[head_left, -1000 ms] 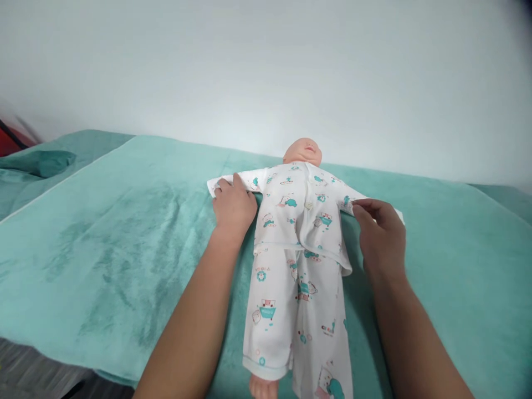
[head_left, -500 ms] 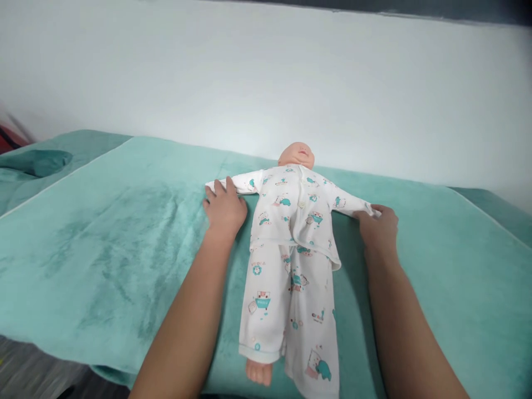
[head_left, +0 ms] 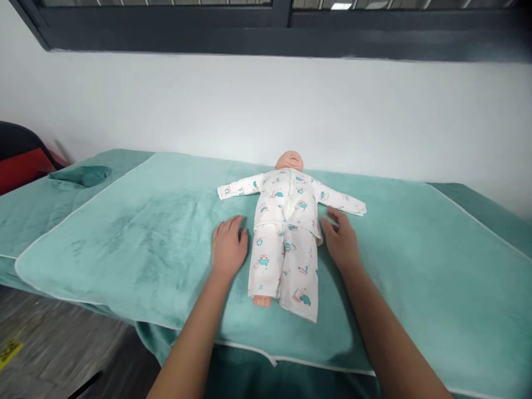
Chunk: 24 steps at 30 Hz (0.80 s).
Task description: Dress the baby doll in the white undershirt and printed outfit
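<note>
At the centre of the head view, the doll point(head_left: 286, 230) lies on the mat point(head_left: 137, 244), its long axis running roughly from 12 o'clock, where the head point(head_left: 290, 160) is, to 6 o'clock. One foot point(head_left: 261, 301) shows under the shorter-looking leg of the pants point(head_left: 266, 263); no foot shows at the other leg. The top point(head_left: 272, 202) has one sleeve point(head_left: 239, 187) out towards 9 o'clock and the other sleeve point(head_left: 343, 203) towards 3, dipping a little to 4.

The right hand point(head_left: 341, 241) is the nearer: its fingertips are just beside the top's edge, with the doll's body at 9 o'clock from them and the 3 o'clock sleeve at about 1. Its thumb and fingers are parted, clamped on nothing; whether they touch the cloth, I cannot tell.

The left hand point(head_left: 226, 249) is palm down over the mat, fingers close together, thumb spread, holding nothing. From its fingertips the doll's body is at 2 to 3 o'clock and the 9 o'clock sleeve at 12, with mat between.
</note>
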Available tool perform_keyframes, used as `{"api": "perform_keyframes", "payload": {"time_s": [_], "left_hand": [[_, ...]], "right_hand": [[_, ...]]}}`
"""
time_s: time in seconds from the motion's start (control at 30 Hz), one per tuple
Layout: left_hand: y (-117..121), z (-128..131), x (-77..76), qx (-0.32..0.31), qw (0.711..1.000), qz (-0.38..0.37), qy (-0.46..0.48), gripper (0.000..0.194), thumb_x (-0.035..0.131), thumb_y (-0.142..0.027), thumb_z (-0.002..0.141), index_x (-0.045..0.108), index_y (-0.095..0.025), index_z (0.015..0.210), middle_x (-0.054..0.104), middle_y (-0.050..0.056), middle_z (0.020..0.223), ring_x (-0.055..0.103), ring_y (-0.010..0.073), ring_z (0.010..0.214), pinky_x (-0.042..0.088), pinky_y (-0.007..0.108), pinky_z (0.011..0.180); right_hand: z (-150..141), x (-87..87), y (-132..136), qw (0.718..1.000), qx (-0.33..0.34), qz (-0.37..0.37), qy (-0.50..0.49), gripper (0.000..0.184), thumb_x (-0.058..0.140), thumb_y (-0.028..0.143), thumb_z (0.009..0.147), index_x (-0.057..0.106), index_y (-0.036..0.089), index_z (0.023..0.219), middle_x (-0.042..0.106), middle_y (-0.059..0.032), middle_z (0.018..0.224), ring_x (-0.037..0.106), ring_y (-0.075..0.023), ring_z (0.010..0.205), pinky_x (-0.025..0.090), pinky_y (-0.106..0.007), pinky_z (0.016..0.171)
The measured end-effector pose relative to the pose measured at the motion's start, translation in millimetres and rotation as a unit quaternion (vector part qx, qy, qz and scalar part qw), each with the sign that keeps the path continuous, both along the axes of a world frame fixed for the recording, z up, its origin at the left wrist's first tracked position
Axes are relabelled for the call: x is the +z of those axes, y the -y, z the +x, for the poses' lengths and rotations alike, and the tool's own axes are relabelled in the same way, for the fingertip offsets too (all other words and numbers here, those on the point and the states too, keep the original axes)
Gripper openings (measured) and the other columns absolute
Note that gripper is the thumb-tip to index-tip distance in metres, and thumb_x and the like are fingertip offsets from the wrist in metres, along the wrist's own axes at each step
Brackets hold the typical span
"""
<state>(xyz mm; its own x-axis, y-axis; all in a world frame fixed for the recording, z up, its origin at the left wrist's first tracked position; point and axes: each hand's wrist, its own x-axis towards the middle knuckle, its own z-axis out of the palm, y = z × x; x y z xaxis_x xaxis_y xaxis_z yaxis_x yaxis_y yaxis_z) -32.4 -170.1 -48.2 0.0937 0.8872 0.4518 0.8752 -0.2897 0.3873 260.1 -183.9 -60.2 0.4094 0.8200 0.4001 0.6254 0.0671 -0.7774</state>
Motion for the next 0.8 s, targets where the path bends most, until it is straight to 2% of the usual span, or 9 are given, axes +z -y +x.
{"api": "perform_keyframes", "payload": {"time_s": [0.07,0.1,0.23,0.37,0.43,0.53,0.63,0.7,0.8], "left_hand": [[24.5,-2.3,-2.3,-0.046,0.999,0.007,0.009,0.039,0.046,-0.02,0.092,0.06,-0.02,0.128,0.065,0.007,0.131,0.056,0.0251,0.123,0.035,0.046,0.113],[36.4,-3.5,-3.6,-0.068,0.997,0.007,0.018,0.039,0.046,-0.019,0.092,0.061,-0.022,0.128,0.066,0.005,0.131,0.056,0.0238,0.123,0.034,0.046,0.114],[81.6,-8.4,-12.4,-0.111,0.99,-0.024,0.088,0.039,0.047,-0.016,0.091,0.06,-0.027,0.126,0.067,0.001,0.129,0.057,0.02,0.123,0.03,0.047,0.116],[120.7,-8.9,-25.4,-0.131,0.977,-0.069,0.151,0.051,0.052,-0.009,0.083,0.056,-0.027,0.131,0.067,0.002,0.128,0.059,0.0192,0.12,0.023,0.051,0.12],[135.3,-6.7,-30.2,-0.131,0.973,-0.081,0.174,0.056,0.057,-0.01,0.081,0.053,-0.027,0.134,0.067,0.003,0.127,0.06,0.0199,0.119,0.022,0.052,0.121],[148.0,-1.1,-33.9,-0.111,0.97,-0.081,0.199,0.059,0.067,-0.021,0.081,0.05,-0.027,0.136,0.067,0.005,0.126,0.059,0.022,0.12,0.025,0.051,0.12],[150.2,6.5,-34.1,-0.084,0.972,-0.07,0.209,0.058,0.071,-0.031,0.082,0.051,-0.026,0.136,0.067,0.006,0.126,0.059,0.0234,0.12,0.025,0.052,0.118],[148.6,11.5,-32.7,-0.068,0.973,-0.057,0.214,0.051,0.069,-0.031,0.085,0.053,-0.026,0.133,0.068,0.006,0.123,0.061,0.0231,0.117,0.026,0.052,0.117],[146.5,16.8,-28.3,-0.08,0.97,-0.039,0.227,0.041,0.066,-0.029,0.088,0.058,-0.024,0.128,0.07,0.005,0.111,0.063,0.0215,0.106,0.036,0.048,0.109]], "right_hand": [[-10.5,2.4,26.3,0.998,0.055,-0.038,-0.013,0.041,0.052,0.049,0.09,0.062,0.022,0.12,0.071,-0.0103,0.111,0.066,-0.0258,0.097,0.052,-0.044,0.088],[-14.1,3.2,38.5,0.996,0.076,-0.051,0.004,0.037,0.052,0.049,0.091,0.064,0.023,0.115,0.072,-0.0083,0.105,0.067,-0.0248,0.093,0.052,-0.043,0.085],[-20.1,2.3,78.3,0.989,0.13,-0.026,0.066,0.027,0.051,0.041,0.093,0.07,0.024,0.103,0.072,-0.0052,0.109,0.064,-0.0234,0.102,0.047,-0.042,0.093],[-28.6,0.8,115.5,0.993,0.117,-0.018,-0.027,0.026,0.054,0.041,0.093,0.069,0.023,0.104,0.071,-0.0056,0.106,0.064,-0.0223,0.097,0.05,-0.041,0.089],[-41.2,4.4,135.0,0.993,0.104,0.013,-0.054,0.026,0.056,0.039,0.092,0.065,0.023,0.111,0.068,-0.0072,0.113,0.063,-0.0231,0.102,0.051,-0.042,0.089],[-71.9,14.2,157.6,0.987,0.121,0.093,0.043,0.027,0.06,0.033,0.09,0.061,0.024,0.115,0.059,-0.0101,0.13,0.054,-0.026,0.121,0.046,-0.047,0.102],[-106.1,20.7,163.7,0.964,0.134,0.108,0.2,0.025,0.063,0.026,0.087,0.063,0.023,0.112,0.051,-0.0115,0.141,0.04,-0.0298,0.136,0.038,-0.051,0.11],[-122.6,20.3,159.5,0.952,0.103,0.095,0.271,0.023,0.065,0.024,0.086,0.064,0.021,0.108,0.047,-0.0134,0.145,0.035,-0.0335,0.139,0.037,-0.054,0.111],[-132.9,16.7,149.4,0.946,0.035,0.071,0.314,0.018,0.067,0.024,0.085,0.065,0.019,0.102,0.048,-0.015,0.144,0.035,-0.0372,0.139,0.038,-0.056,0.108]]}}
